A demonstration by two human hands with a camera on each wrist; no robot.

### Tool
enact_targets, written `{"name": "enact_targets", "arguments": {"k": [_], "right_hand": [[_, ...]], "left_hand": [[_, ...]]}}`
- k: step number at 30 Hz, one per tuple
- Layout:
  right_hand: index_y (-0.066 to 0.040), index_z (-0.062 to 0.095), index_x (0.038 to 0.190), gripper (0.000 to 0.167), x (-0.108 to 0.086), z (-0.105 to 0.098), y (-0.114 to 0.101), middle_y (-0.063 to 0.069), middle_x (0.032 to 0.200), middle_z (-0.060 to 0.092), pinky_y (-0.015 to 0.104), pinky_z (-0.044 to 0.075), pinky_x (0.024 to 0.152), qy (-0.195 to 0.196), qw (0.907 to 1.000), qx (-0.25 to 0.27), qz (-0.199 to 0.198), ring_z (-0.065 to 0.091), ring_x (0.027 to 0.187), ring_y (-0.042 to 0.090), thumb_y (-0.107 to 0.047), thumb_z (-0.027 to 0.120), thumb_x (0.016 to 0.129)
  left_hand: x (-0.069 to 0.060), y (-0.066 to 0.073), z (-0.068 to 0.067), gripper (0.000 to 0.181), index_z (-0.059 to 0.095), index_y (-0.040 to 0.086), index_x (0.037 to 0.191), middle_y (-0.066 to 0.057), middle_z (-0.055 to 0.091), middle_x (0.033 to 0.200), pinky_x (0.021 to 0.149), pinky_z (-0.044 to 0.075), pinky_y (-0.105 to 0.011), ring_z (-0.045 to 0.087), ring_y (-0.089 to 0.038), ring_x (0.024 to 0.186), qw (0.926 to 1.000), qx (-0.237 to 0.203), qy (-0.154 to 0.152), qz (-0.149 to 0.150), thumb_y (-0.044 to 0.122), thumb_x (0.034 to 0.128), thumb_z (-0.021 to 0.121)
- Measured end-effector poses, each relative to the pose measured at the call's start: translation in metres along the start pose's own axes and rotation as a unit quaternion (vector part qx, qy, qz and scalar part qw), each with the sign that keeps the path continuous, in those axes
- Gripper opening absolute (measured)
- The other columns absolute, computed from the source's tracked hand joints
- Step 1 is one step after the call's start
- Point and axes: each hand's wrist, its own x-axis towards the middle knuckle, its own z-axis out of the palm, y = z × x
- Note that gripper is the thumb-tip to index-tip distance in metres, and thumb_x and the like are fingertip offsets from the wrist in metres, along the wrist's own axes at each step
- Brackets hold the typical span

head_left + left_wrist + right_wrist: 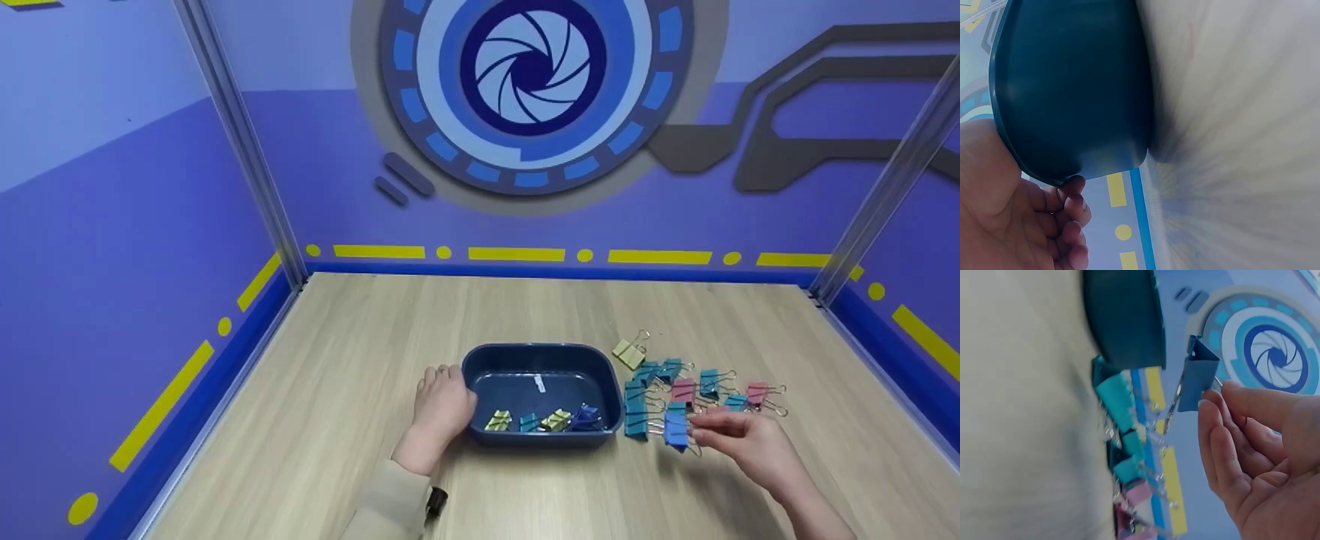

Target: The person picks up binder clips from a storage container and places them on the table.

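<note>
My left hand (444, 401) grips the left rim of a dark blue plastic box (541, 441); in the left wrist view its fingers curl over the rim, thumb side against the wall. Inside, along the near side, lie yellow binder clips (499, 420), a teal binder clip (529, 423) and a dark blue binder clip (586, 417). Right of the box, my right hand (757, 446) pinches a blue binder clip (676, 429) by its wire handle between thumb and fingers. In the right wrist view this blue clip (1199, 379) hangs in the air, apart from the table.
Beside the box's right wall lie several teal binder clips (636, 420), pink binder clips (757, 394) and a yellow binder clip (628, 354). A small white label (540, 383) shows on the box floor. Printed wall panels (525, 225) enclose the wooden table (360, 337).
</note>
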Motion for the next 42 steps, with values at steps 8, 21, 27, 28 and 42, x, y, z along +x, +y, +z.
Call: {"name": "enact_targets", "arguments": {"k": [8,21,27,28,42], "right_hand": [[0.005,0.075,0.108,0.028,0.001,0.000,0.022,0.014,0.103,0.077,0.019,0.056,0.072,-0.032,0.9991,-0.026,-0.005,0.070,0.080,0.002,-0.014,0.078,0.088],[-0.003,0.077,0.108,0.025,0.017,0.000,0.031,0.009,0.104,0.077,0.018,0.049,0.075,-0.015,0.9959,-0.076,0.048,0.066,0.093,0.010,-0.019,0.078,0.089],[0.001,0.076,0.107,0.023,0.020,0.004,0.030,0.012,0.102,0.077,0.018,0.050,0.072,-0.003,0.9973,-0.067,0.031,0.065,0.088,0.008,-0.013,0.075,0.089],[0.002,0.076,0.107,0.022,0.020,0.005,0.030,0.012,0.102,0.077,0.018,0.051,0.071,0.001,0.9974,-0.068,0.025,0.065,0.088,0.008,-0.012,0.075,0.089],[-0.002,0.076,0.106,0.021,0.025,0.008,0.030,0.009,0.103,0.075,0.016,0.049,0.073,0.024,0.9953,-0.093,0.002,0.065,0.090,0.012,-0.011,0.077,0.086]], "left_hand": [[0.000,0.000,0.000,0.029,0.064,-0.006,0.107,-0.020,0.065,0.101,0.086,0.046,-0.047,0.056,-0.036,0.101,1.0000,-0.004,-0.001,-0.004,0.016,0.0881,0.062],[0.001,0.000,0.000,0.029,0.064,-0.006,0.107,-0.021,0.065,0.102,0.087,0.046,-0.048,0.056,-0.037,0.101,1.0000,-0.004,-0.006,-0.005,0.016,0.0880,0.062],[0.000,0.000,-0.001,0.027,0.064,-0.005,0.107,-0.019,0.064,0.100,0.086,0.045,-0.046,0.054,-0.035,0.100,0.9999,-0.003,-0.012,-0.008,0.015,0.0889,0.061],[0.000,0.000,-0.001,0.027,0.064,-0.005,0.107,-0.019,0.064,0.099,0.085,0.045,-0.046,0.054,-0.035,0.100,0.9999,-0.002,-0.014,-0.009,0.016,0.0891,0.060],[0.000,0.000,0.000,0.027,0.063,-0.006,0.105,-0.020,0.064,0.098,0.086,0.046,-0.047,0.056,-0.037,0.099,1.0000,0.003,-0.003,0.000,0.016,0.0878,0.061]]}}
